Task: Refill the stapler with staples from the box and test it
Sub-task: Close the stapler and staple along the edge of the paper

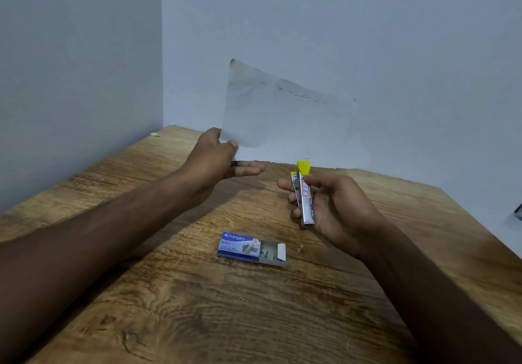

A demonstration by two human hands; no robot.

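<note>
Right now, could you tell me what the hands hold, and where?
Left hand pinches the paper by its lower corner; right hand grips the stapler around its lower half.

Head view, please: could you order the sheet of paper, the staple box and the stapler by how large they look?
1. sheet of paper, clearly the largest.
2. staple box, tray slid out.
3. stapler: about the box's length but slimmer, so these two are close.
</note>
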